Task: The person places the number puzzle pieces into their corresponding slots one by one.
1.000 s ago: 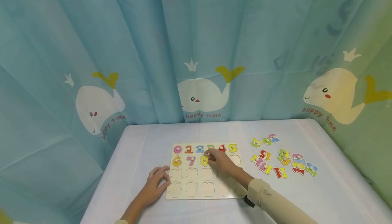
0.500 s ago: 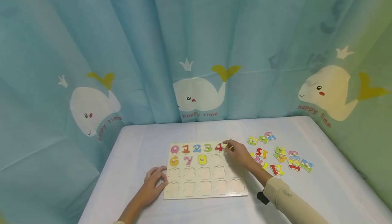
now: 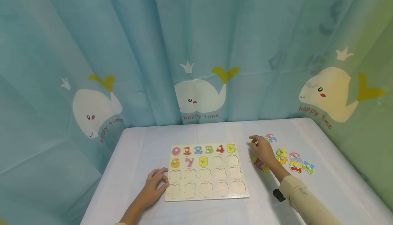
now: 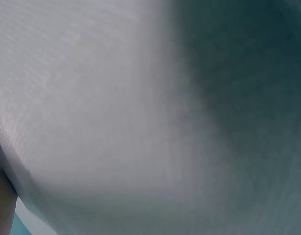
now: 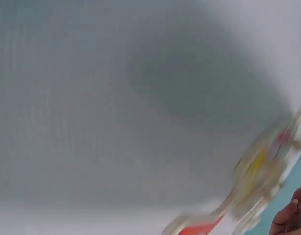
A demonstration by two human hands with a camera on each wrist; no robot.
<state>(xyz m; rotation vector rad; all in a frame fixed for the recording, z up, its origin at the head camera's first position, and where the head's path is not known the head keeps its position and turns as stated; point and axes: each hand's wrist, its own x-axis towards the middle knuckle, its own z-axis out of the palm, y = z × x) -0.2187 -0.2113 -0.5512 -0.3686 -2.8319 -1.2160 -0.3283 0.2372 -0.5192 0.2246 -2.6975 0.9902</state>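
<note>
A pale wooden number board (image 3: 213,174) lies flat on the table. Knobbed number pieces 0 to 8 fill its first row and part of the second, including the yellow 8 (image 3: 203,161). My left hand (image 3: 154,185) rests at the board's left edge, its fingers loosely bent. Off the board to the right, my right hand (image 3: 264,151) is over the loose number pieces, covering several of them. Its fingers are loosely bent, and no piece shows between them. In the right wrist view, fingertips (image 5: 287,215) appear at the lower right corner beside blurred pieces.
More loose pieces lie right of my right hand, among them a red and yellow one (image 3: 295,167) and a blue and green one (image 3: 308,167). The white-covered table (image 3: 147,139) ends at a blue curtain (image 3: 202,47) printed with whales.
My right hand has moved right, from beside the 8 across the board's upper right to the loose pieces. The left hand stays at the board's edge.
</note>
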